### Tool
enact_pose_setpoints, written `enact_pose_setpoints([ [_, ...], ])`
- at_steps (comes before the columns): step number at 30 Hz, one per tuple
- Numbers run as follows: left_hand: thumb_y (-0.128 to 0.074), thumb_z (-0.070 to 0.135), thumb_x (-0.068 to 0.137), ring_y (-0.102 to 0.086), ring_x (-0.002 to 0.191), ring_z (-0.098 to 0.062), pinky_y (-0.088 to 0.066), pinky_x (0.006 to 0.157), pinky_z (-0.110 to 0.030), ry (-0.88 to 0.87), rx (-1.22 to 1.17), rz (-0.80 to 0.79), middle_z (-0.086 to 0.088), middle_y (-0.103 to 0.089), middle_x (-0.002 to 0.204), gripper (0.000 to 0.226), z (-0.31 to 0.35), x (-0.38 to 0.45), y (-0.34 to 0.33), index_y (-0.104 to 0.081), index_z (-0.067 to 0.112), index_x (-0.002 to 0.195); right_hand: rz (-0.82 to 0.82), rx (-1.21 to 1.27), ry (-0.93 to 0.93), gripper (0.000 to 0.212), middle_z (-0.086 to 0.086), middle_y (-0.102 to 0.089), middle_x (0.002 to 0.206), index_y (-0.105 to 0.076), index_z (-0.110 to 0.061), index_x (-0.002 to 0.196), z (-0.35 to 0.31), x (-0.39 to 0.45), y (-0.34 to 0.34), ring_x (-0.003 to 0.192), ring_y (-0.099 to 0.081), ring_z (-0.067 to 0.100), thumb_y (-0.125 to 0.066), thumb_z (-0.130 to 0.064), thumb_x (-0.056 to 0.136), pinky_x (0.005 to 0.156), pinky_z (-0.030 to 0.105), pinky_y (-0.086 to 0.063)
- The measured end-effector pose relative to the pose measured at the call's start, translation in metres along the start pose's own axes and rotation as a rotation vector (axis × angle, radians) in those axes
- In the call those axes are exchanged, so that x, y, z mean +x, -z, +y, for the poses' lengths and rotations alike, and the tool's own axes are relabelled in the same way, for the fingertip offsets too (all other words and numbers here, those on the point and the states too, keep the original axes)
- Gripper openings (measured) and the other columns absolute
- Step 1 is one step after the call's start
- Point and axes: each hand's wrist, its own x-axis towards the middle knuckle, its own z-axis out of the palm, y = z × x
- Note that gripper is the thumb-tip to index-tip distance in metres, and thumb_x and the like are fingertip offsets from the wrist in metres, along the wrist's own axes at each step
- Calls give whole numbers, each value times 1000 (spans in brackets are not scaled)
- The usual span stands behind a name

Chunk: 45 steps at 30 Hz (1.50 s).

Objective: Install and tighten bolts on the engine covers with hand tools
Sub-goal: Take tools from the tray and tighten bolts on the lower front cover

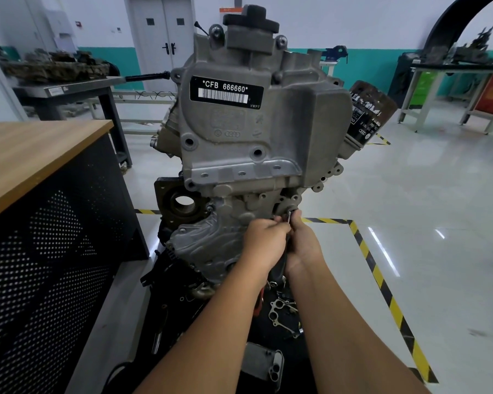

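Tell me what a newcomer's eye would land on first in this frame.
First, the grey engine standing upright mid-frame, its black label reading *CFB 666660*. Then the left hand and right hand meeting low on its front, fingers pinching a small metal tool at a bolt hole. Yellow-black floor tape runs to the right.

engine cover (239,132): matt rough cast metal | desk top (34,155): smooth wood | floor (410,209): glossy

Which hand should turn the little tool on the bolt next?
Probably the right hand: its fingers pinch the small tool at the engine cover, while the left hand sits just beside it.
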Motion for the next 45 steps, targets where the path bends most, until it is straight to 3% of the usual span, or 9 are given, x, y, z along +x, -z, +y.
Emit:
enact_pose_setpoints([
  [3, -66, 14, 89, -57, 69, -21, -40, 68, -33, -4, 7, 7, -11, -60, 68, 23, -1, 3, 0, -68, -6, 78, 17, 21, -4, 45, 2, -67, 60, -62, -10, 83, 1, 1, 0, 54, -69, 17, -43, -42, 108, 63, 32, -55],
  [9, -65, 17, 86, -57, 69, -21, -40, 68, -34, -7, -2, -4, -11, -59, 68, 25, -1, 2, 1, -65, -5, 74, -3, 22, -16, 45, 5, -64, 78, -63, -10, 86, 1, 0, 0, 76, -63, 21, -43, -45, 108, 73, 34, -52],
  [12, -65, 14, 88, -52, 65, -22, -37, 66, -33, -1, 6, -2, -8, -55, 62, 28, -1, 2, 1, -63, 2, 63, -2, 17, -7, 46, 3, -65, 70, -62, -11, 83, 0, -1, -1, 64, -67, 19, -44, -46, 107, 70, 32, -52],
  [16, -65, 16, 88, -57, 69, -20, -41, 68, -33, 7, -18, -27, -12, -60, 69, 25, 0, 0, 2, -67, -7, 79, 14, -19, 27, 41, 2, -64, 74, -64, -12, 90, 0, -3, -3, 74, -63, 18, -48, -46, 106, 73, 31, -55],
  [20, -66, 19, 85, -53, 67, -21, -38, 67, -34, 1, -11, -11, -9, -56, 64, 27, 1, -1, 2, -64, -3, 70, 30, -9, 11, 36, 7, -62, 94, -63, -13, 112, 1, -3, -1, 95, -61, 23, -44, -44, 108, 99, 37, -48],
  [25, -61, 30, 69, -56, 69, -20, -40, 68, -34, 2, -15, -34, -11, -60, 68, 35, 4, -6, 1, -67, -4, 76, 5, -2, 5, 43, 1, -60, 75, -63, -13, 84, -2, -4, -3, 72, -60, 17, -49, -48, 105, 72, 30, -55],
  [29, -63, 27, 76, -55, 66, -20, -39, 67, -34, -8, -5, -24, -9, -58, 64, 32, 1, -3, 2, -66, -4, 75, 24, 27, -5, 40, 5, -61, 86, -63, -12, 91, 1, -1, -1, 80, -59, 20, -45, -44, 107, 81, 33, -51],
  [34, -65, 22, 80, -59, 67, -20, -43, 68, -32, -8, -12, -35, -7, -63, 66, 24, -3, 1, 1, -68, -1, 74, 6, 20, -5, 45, 1, -61, 74, -62, -14, 83, 0, -2, -1, 72, -61, 18, -47, -49, 105, 71, 32, -54],
  [45, -66, 13, 89, -52, 66, -18, -37, 64, -30, -12, 1, -24, -5, -56, 63, 24, -5, 5, 0, -67, 6, 66, 17, 29, -19, 45, 2, -59, 79, -61, -13, 82, 1, 2, 0, 74, -59, 18, -45, -48, 106, 74, 32, -52],
])
